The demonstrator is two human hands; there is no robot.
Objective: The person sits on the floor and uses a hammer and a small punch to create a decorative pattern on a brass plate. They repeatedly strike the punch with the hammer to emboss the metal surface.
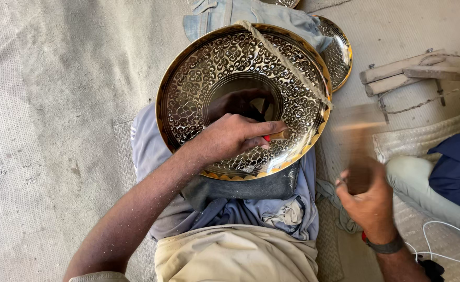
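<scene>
A large round brass plate (188,89) with dense engraved patterns rests tilted on my lap, tied across its upper right by a rope (287,65). My left hand (230,137) lies on the plate's lower middle, fingers closed around a small chisel (278,135) whose tip touches the metal. My right hand (368,198) is raised to the right of the plate, gripping a wooden hammer (358,141) that is motion-blurred. A dark band sits on that wrist.
A second patterned plate (339,52) lies behind the first at upper right. Denim cloth (225,13) pads the top. Wooden tool pieces (402,73) lie at right. Another person's leg (439,183) sits at right. A white cable (449,245) trails there.
</scene>
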